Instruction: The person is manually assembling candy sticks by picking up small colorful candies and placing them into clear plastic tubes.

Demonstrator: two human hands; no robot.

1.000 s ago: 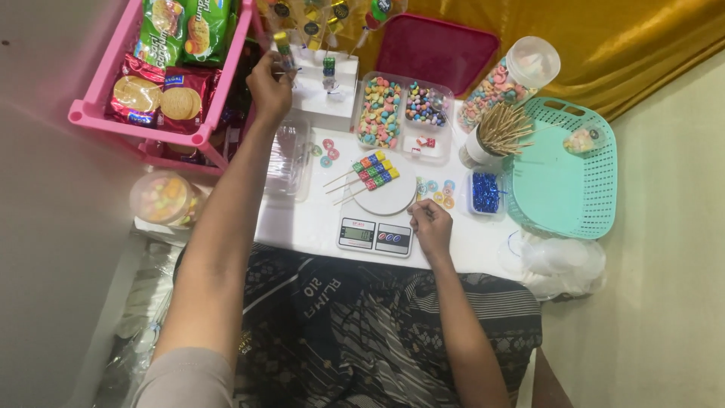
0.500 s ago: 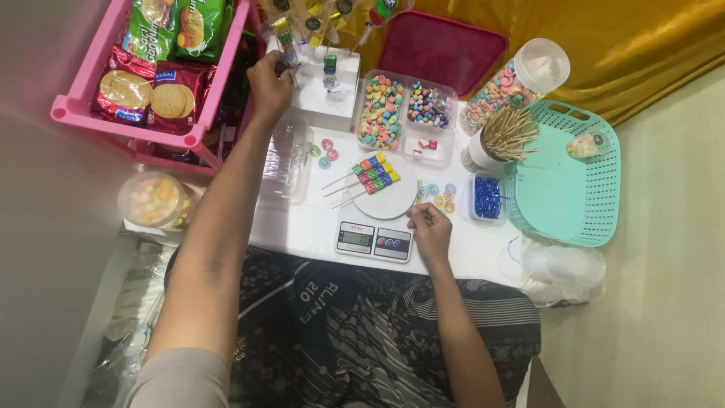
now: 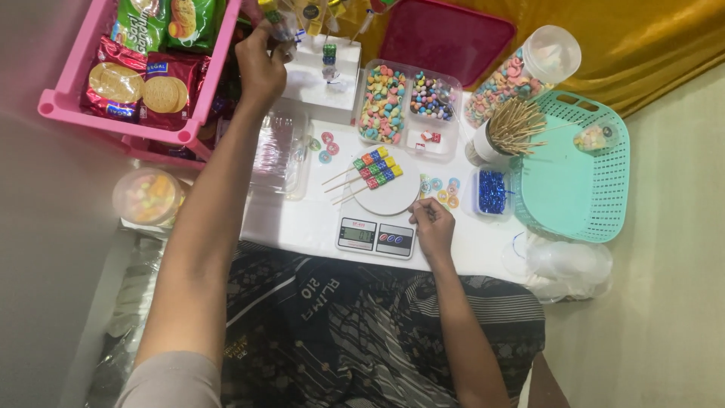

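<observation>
from the head camera, the left hand (image 3: 260, 64) is reaching far up the table, its fingers pinched together on a small wrapped candy stick (image 3: 281, 24) right at the top edge of a white foam block (image 3: 321, 75), where another stick with green and blue cubes is standing upright. the pink basket (image 3: 128, 113) of biscuit and snack packets is sitting just beside that hand on its left, and a clear plastic lid (image 3: 279, 151) is lying under the forearm, partly hidden by it. the right hand (image 3: 433, 227) is resting low on the white table (image 3: 302, 219), fingers curled loosely together; whether it is holding anything cannot be told. it is touching the corner of a small digital scale (image 3: 376, 237), whose round white plate (image 3: 387, 193) is carrying three skewers of coloured candy cubes (image 3: 374, 168). loose ring candies (image 3: 439, 189) are lying just above the right hand, beside a little tub of blue twist ties (image 3: 492, 190). further back, a divided clear tray of coloured cereal and beads (image 3: 408, 106), a cup of bare wooden skewers (image 3: 506, 132), a tipped jar of cereal rings (image 3: 521, 75) and a teal basket (image 3: 581, 174) are crowding the right side.
</observation>
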